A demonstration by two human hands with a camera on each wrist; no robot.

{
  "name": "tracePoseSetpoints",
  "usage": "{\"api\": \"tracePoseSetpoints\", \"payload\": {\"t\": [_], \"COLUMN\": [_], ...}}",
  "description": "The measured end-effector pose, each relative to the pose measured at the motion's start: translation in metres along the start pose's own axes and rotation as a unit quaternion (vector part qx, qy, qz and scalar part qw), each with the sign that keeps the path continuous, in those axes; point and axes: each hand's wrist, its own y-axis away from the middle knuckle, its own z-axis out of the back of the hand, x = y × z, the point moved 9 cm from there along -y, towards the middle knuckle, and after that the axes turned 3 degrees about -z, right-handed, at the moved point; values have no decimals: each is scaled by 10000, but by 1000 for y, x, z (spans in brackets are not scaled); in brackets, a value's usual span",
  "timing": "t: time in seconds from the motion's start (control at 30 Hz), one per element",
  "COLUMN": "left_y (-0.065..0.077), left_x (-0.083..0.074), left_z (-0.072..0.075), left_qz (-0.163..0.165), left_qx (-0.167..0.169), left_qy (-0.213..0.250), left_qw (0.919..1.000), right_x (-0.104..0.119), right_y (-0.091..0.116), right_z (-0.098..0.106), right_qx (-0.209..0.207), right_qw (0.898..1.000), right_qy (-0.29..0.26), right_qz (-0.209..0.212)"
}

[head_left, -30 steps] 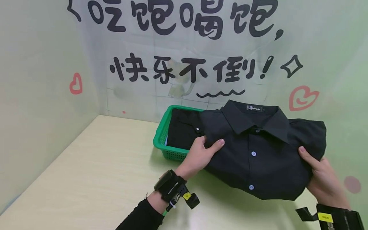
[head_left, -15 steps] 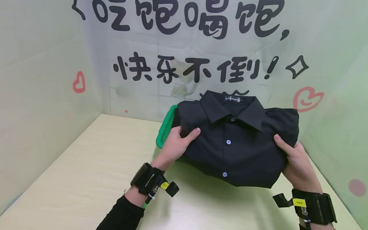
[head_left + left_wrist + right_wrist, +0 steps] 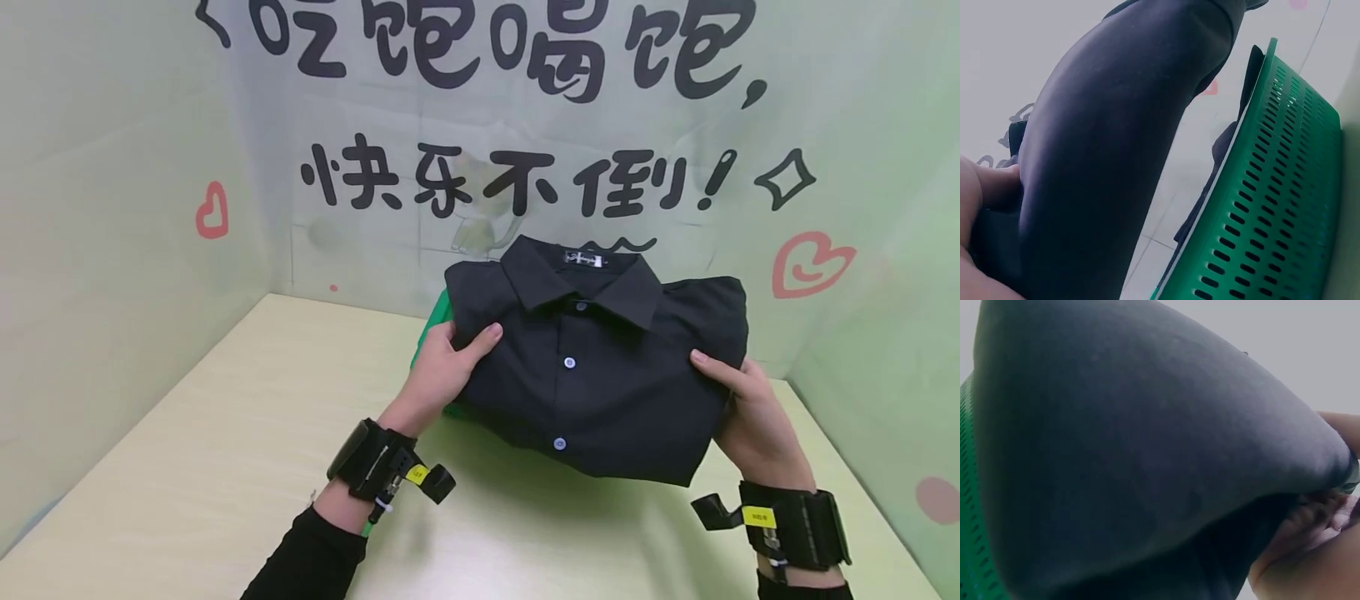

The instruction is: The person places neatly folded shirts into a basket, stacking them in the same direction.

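Observation:
A folded black button-up shirt (image 3: 600, 383), its collar toward the back wall, is held up by both hands. My left hand (image 3: 438, 367) grips its left edge, thumb on the front of the cloth. At the opposite edge my right hand (image 3: 757, 421) grips it the same way, with the fingers behind the fabric. The shirt hangs over a green plastic basket (image 3: 1266, 194) and hides most of it in the head view. In the left wrist view a gap shows between the shirt and the basket, and dark cloth (image 3: 1219, 150) sticks up at the basket's rim.
The basket stands on a pale wooden table (image 3: 210, 450) near the back wall (image 3: 360, 258). Side walls (image 3: 112, 208) close in the table at left and right.
Both hands have carried the shirt leftward, from beside the basket to over it. Dark clothing in the basket, visible a second ago, is now covered in the head view.

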Motion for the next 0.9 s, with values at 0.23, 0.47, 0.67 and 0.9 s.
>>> {"api": "tracePoseSetpoints", "payload": {"t": [0.23, 0.47, 0.67, 0.9], "left_y": [-1, -8, -31, -53], "left_x": [13, 14, 14, 8], "left_z": [9, 14, 19, 16], "left_qz": [248, 433, 729, 729], "left_qx": [-185, -66, 180, 405], "left_qy": [-40, -427, -974, -1234], "left_qw": [9995, 9981, 9924, 9888], "right_x": [-18, -24, -16, -4], "right_y": [-9, -26, -42, -58], "right_z": [8, 15, 16, 21], "right_qx": [-280, -331, -588, -855], "right_qw": [9975, 9870, 9752, 9620], "right_qy": [491, 1142, 1531, 1909], "right_qz": [-416, -1085, -1487, -1757]}}
